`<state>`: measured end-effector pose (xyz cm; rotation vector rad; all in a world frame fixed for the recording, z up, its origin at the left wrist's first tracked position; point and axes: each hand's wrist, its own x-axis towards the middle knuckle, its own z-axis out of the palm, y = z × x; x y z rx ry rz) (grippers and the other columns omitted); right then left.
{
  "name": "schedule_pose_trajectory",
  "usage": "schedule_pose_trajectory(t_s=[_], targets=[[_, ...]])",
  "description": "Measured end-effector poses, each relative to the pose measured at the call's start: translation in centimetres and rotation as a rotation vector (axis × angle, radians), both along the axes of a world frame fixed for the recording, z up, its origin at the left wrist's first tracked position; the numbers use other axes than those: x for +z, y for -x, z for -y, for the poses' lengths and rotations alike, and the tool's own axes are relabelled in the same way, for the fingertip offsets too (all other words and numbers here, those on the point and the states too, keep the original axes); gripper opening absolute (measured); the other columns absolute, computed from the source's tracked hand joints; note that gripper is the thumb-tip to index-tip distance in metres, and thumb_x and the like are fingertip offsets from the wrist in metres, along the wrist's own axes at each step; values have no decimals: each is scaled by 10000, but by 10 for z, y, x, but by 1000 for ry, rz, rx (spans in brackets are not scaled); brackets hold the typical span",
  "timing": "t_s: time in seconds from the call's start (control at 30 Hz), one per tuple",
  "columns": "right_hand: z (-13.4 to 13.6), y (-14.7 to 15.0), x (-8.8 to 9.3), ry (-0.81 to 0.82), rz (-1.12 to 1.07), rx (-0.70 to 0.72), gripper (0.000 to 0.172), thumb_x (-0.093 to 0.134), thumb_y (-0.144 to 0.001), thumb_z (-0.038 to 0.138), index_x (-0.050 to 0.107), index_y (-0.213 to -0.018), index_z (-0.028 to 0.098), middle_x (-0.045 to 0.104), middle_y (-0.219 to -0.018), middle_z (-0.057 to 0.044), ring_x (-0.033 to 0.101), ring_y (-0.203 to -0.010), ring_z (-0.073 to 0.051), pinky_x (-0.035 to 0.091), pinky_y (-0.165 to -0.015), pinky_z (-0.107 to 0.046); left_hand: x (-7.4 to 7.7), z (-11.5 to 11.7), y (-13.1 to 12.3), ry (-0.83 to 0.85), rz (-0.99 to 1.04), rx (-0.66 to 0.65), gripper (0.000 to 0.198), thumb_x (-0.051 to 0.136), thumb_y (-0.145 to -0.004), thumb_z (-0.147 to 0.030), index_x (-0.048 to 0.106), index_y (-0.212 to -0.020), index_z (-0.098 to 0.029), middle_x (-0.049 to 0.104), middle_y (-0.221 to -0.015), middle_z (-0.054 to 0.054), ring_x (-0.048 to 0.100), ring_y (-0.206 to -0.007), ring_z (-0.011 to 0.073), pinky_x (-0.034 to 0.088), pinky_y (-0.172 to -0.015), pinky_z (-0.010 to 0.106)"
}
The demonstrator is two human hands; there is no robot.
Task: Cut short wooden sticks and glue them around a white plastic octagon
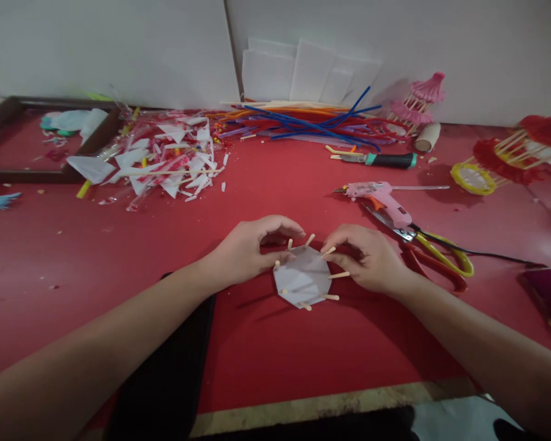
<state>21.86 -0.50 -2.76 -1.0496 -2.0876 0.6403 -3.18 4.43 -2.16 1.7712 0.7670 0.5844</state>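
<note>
A white eight-sided piece of card [303,278] lies on the red tabletop, with short wooden sticks [339,275] standing up around its rim, several of them leaning outward. My left hand [261,248] curves around the far left edge, its thumb at the card beside one stick and its fingers apart from the thumb. At the far right edge, my right hand [365,257] pinches another short stick [329,252] between thumb and forefinger. Its other fingers are curled and partly hidden.
Right of my hands lie a pink glue gun [381,199], scissors [445,251] and a craft knife [390,160]. Behind are pipe cleaners [303,122], scraps [165,159] and stick-built models [416,104]. A black flat object [169,361] lies under my left forearm.
</note>
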Motion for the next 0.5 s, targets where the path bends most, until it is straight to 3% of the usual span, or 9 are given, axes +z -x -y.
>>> schedule_pose_trajectory(t_s=[0.5], targets=[[-1,0,-3,8,-13,2,74,620,-900,139,616,-879,209,700,-828,-18,655,-754,-125,509,-707,-245,1,0,2,-143,-134,-33,256,685,-837,-163,706,-1090,-193,765,-1085,28,714,-1005,163,535,-877,254]])
